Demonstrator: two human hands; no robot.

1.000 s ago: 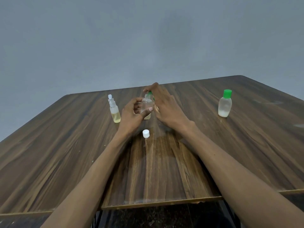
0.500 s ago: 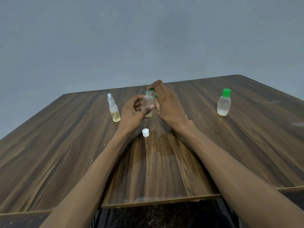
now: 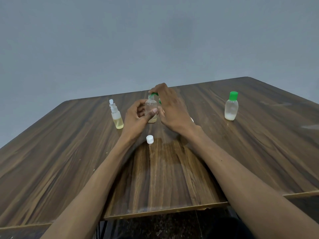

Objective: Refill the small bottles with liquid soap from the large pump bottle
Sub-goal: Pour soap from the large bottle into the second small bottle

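Two bare forearms in view, reaching in from the bottom edge. No sleeves, cuffs or gloves anywhere along them (bare from frame edge to wrist). Left hand (image 3: 138, 116) and right hand (image 3: 174, 109) both uncovered. Short, pale fingernails on visible fingers (image 3: 154, 110). Slender build, wrists narrow, small dark marks on right forearm.

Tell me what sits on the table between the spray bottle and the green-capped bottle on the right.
In the head view, both hands: left hand grips a clear bottle, right hand holds its green cap.
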